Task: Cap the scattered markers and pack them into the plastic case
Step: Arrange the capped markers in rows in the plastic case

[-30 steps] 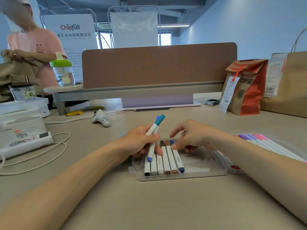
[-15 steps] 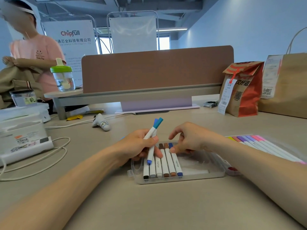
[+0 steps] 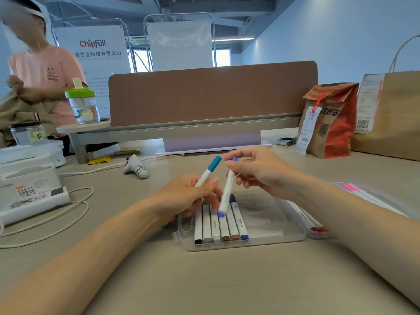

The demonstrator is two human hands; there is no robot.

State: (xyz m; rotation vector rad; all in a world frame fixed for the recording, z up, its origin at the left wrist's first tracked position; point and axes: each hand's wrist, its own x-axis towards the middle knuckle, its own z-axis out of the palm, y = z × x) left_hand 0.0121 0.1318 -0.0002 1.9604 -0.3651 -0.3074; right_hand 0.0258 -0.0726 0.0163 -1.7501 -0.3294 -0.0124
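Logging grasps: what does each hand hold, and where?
The left hand grips the teal marker by its lower barrel; the right hand pinches the blue marker near its top cap.

Blue marker [image 3: 227, 192] in right hand [image 3: 261, 171]: motion-blurred, lower tip smeared, can't tell if the cap is seated. Teal marker [image 3: 208, 170]: lower barrel buried in left hand [image 3: 188, 196]. Far ends of the packed markers [image 3: 218, 226] in the case [image 3: 272, 241] are hidden behind that hand and the blue marker. Green bit [image 3: 164, 226] beside the left wrist: too small to identify. Second case [image 3: 318, 231] on the right is partly behind the right forearm. Pink and purple markers [image 3: 351, 188] soft, near ends covered. Brown paper bag [image 3: 391, 114] cut by the right edge.
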